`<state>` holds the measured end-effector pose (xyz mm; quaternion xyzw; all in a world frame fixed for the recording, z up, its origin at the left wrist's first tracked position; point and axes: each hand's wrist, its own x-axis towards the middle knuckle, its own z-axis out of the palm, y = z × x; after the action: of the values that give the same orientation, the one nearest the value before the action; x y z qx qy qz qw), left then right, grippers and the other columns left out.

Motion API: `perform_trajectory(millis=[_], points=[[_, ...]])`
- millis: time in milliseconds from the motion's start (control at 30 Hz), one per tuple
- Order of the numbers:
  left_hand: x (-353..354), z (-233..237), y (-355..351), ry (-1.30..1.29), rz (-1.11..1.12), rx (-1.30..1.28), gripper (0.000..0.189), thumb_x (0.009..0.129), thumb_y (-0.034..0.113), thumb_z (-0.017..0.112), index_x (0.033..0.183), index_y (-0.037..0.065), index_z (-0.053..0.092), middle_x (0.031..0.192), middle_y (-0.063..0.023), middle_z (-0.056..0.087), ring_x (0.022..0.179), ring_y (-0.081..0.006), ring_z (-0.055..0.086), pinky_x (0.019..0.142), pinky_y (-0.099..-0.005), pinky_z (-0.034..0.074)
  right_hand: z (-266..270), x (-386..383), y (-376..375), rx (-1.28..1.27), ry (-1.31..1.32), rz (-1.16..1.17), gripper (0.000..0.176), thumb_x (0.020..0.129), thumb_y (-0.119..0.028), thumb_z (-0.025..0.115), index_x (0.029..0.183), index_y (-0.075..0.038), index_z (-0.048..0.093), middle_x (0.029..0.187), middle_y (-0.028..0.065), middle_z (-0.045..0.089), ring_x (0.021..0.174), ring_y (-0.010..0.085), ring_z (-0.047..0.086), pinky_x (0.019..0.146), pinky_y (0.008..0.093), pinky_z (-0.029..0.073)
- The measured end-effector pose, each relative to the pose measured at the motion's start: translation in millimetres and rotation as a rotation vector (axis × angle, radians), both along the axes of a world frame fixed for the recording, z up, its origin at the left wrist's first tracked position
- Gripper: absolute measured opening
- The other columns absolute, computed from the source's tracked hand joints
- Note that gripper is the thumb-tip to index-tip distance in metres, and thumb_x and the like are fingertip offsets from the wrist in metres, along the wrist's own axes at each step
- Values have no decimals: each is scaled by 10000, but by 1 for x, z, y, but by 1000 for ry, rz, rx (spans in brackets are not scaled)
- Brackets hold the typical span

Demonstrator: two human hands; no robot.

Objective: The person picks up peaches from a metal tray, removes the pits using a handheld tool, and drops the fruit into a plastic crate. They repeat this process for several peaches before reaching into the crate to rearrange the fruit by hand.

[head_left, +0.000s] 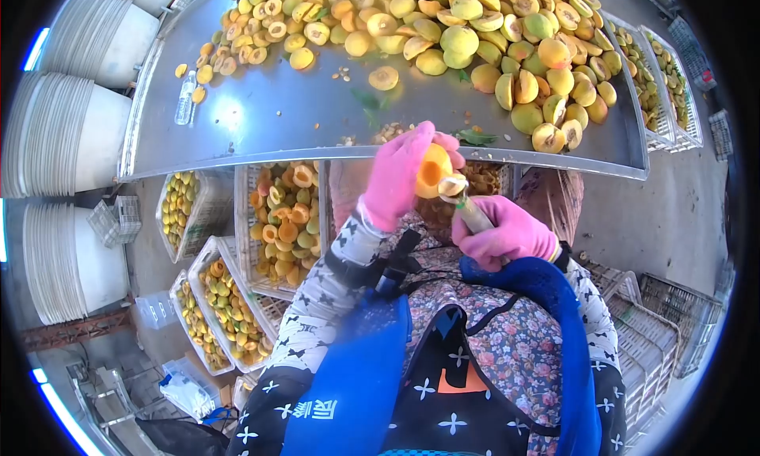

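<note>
My left hand (402, 171), in a pink glove, is wrapped round a yellow peach half (433, 172), its orange hollow turned toward the right. My right hand (511, 233), also pink-gloved, grips a pitting tool (473, 216) by its pale handle. At the tool's tip, close beside the peach half, is a pale peach pit piece (453, 187); the metal end is mostly hidden behind it. Both hands are just off the near edge of a metal table (269, 131). Cut and whole peaches (459, 44) are heaped on that table.
A plastic bottle (186, 98) and green leaves (476, 136) lie on the table. Below its edge stands a crate of hollowed peach halves (286, 226), with more fruit crates (229, 305) to the left. Stacked white tubs (71, 131) line the left side; crates (645, 345) stand right.
</note>
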<state>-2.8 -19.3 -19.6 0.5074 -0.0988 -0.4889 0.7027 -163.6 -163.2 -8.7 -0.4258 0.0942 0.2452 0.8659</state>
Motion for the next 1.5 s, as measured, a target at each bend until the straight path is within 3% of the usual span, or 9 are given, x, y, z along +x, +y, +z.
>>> perform_trajectory(millis=[167, 233, 433, 567, 767, 967, 1200, 1467, 1500], points=[[61, 24, 125, -1055, -85, 482, 450, 960, 370, 608, 1213, -1, 647, 1081, -109, 703, 912, -169, 679, 812, -292, 543, -55, -25, -21, -1270, -368, 252, 223, 862, -221, 660, 864, -22, 559, 708, 159, 627, 707, 344, 643, 649, 436, 503], [77, 22, 136, -930, 64, 600, 480, 952, 372, 615, 1254, 1, 627, 1175, -115, 685, 1008, -175, 665, 879, -311, 525, -79, -38, -27, -1466, -314, 300, 250, 859, -253, 652, 877, -24, 555, 755, 195, 634, 808, 397, 641, 729, 487, 503], [158, -57, -2, -1278, 304, 932, 527, 872, 360, 700, 1302, 74, 594, 1222, -150, 630, 1203, -321, 560, 1057, -412, 421, -30, -16, -25, -1486, -317, 92, 233, 876, -250, 644, 926, -40, 554, 800, 179, 647, 806, 384, 650, 720, 479, 507], [189, -145, -59, -1671, -21, 878, 501, 846, 325, 709, 1310, 167, 606, 1253, -150, 596, 1158, -316, 567, 1030, -418, 425, -8, -25, -21, -1437, -276, -10, 248, 888, -252, 649, 999, -42, 574, 847, 175, 651, 828, 389, 646, 722, 473, 508], [115, -50, -48, -936, -89, 380, 606, 820, 19, 663, 1396, 161, 541, 1084, -61, 608, 806, -134, 615, 638, -256, 525, -22, -11, -17, -1372, -401, -370, 318, 860, -196, 709, 1112, -44, 589, 891, 183, 671, 827, 401, 659, 708, 450, 529], [33, 6, -15, -453, -49, -139, 501, 950, 72, 544, 1442, 23, 462, 1212, -94, 613, 1034, -164, 604, 916, -285, 493, -14, 36, 13, -1251, -555, -830, 395, 873, -223, 713, 1182, -29, 561, 929, 200, 666, 832, 396, 664, 712, 437, 528], [-6, -19, -25, -153, 299, -302, 395, 1039, 179, 447, 1393, 9, 486, 1148, -153, 632, 1067, -248, 607, 926, -373, 511, -26, 41, 27, -1090, -413, -605, 321, 883, -200, 676, 1118, -13, 562, 896, 211, 633, 842, 423, 634, 709, 456, 507], [-9, 6, -13, -28, 193, -336, 401, 1049, 212, 449, 1393, 7, 453, 1140, -150, 626, 1078, -281, 642, 917, -407, 555, -16, 27, 13, -1782, -692, -507, 341, 821, -196, 740, 1107, -62, 610, 894, 120, 673, 804, 330, 663, 720, 431, 499], [-11, 7, -12, -311, 159, -265, 404, 1030, 186, 479, 1393, 9, 457, 1138, -146, 626, 1076, -280, 640, 922, -412, 550, -16, 26, 13, -1827, -637, -449, 357, 821, -203, 736, 1117, -58, 600, 912, 114, 668, 814, 315, 660, 726, 422, 483]])
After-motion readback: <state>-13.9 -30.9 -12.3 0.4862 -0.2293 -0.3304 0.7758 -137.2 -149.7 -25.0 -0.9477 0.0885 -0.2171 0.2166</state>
